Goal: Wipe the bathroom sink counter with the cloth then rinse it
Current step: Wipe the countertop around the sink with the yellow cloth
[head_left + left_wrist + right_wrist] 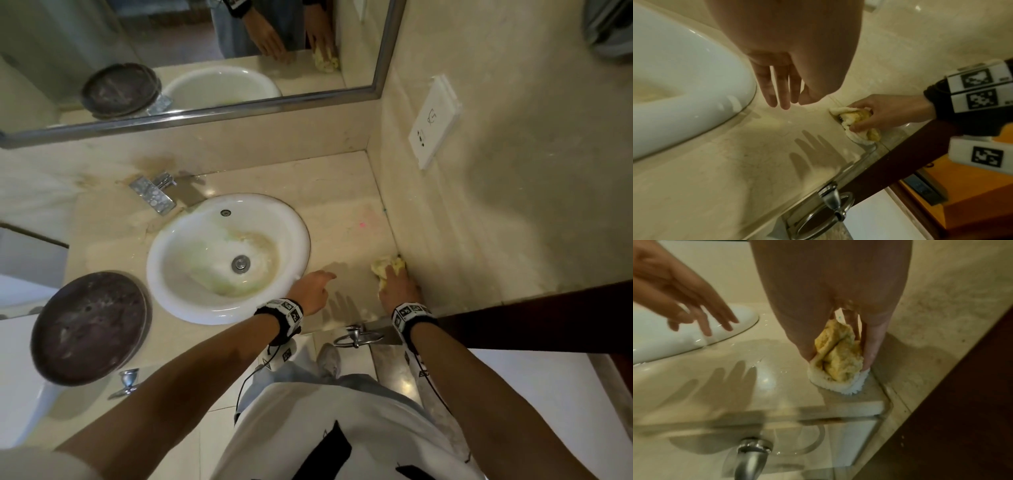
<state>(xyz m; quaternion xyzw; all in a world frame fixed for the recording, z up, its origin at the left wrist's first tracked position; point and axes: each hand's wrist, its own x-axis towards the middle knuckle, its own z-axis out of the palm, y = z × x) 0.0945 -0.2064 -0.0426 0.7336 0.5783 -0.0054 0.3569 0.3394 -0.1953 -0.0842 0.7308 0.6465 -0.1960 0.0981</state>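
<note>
Right now my right hand (399,289) presses the bunched yellow cloth (388,266) onto the worktop (346,226), fingers (872,345) curled around it, hard against the side wall (445,219) just beyond my fingertips. My left hand (310,286) hovers apart from it, fingers (784,91) straight and loose, holding nothing, beside the white sink (298,233).

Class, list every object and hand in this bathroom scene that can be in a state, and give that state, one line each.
cloth: bunched, pressed onto the counter beside the side wall
right hand: grips the cloth
left hand: fingers straight, holds nothing, above the counter
counter: wet sheen near the basin
sink: stained inside, no water pooled
faucet: no water running
round dark tray: flat on the counter, left of the sink
</note>
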